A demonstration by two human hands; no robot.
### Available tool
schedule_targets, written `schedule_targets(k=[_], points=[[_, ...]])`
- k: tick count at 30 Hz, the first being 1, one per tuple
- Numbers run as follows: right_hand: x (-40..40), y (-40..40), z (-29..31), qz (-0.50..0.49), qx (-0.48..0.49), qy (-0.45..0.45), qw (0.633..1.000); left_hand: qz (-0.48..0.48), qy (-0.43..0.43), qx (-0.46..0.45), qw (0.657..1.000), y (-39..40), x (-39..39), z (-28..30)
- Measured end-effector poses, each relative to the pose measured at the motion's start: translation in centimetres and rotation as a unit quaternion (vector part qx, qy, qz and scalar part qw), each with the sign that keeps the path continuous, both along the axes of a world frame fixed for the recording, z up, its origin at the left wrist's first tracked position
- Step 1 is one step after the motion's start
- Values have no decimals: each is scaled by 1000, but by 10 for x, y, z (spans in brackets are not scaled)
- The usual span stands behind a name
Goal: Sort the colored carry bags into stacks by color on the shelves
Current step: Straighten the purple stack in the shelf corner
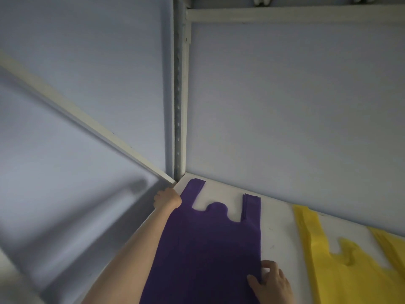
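A stack of purple carry bags [208, 242] lies flat on the white shelf [278, 218], handles pointing toward the back corner. My left hand [167, 197] reaches far in and grips the left edge of the stack near its left handle. My right hand [271, 281] pinches the stack's right edge close to me, thumb on top of the purple fabric. To the right a stack of yellow carry bags [350, 268] lies flat on the same shelf, apart from the purple one.
A perforated metal upright [180, 106] stands in the back corner behind the purple bags. Pale panels [295, 102] close the shelf at the back and left. A shelf beam [285, 15] runs overhead.
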State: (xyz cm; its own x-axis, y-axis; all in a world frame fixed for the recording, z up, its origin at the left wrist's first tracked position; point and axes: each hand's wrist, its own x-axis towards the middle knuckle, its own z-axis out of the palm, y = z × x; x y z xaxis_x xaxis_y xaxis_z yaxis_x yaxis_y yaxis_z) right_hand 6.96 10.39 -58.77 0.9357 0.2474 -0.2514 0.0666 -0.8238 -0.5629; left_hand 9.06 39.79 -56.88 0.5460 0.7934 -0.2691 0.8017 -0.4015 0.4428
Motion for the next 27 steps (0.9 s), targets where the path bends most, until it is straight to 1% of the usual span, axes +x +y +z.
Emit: schedule_targets(k=[3, 7, 10, 12, 15, 18, 22, 27], points=[[-1, -1, 2, -18, 12, 20, 1000, -11, 69, -9, 997, -1, -22, 1], [-4, -6, 0, -71, 93, 38, 992, -49, 129, -31, 990, -11, -64, 14], [-7, -7, -3, -92, 110, 31, 989, -61, 145, -96, 983, -12, -98, 17], [-9, -6, -4, -103, 119, 31, 987, -57, 132, -142, 979, -9, -114, 15], [-11, -3, -3, -111, 122, 35, 986, -69, 89, -183, 977, -11, -129, 8], [-14, -3, -1, -123, 134, 35, 983, -75, 45, -165, 982, -19, -134, 1], [-17, -3, 5, -135, 144, 40, 980, -48, -35, -146, 987, -28, -139, -6], [-23, -1, 10, -128, 115, 39, 984, -42, -93, -99, 990, -35, -143, -9]])
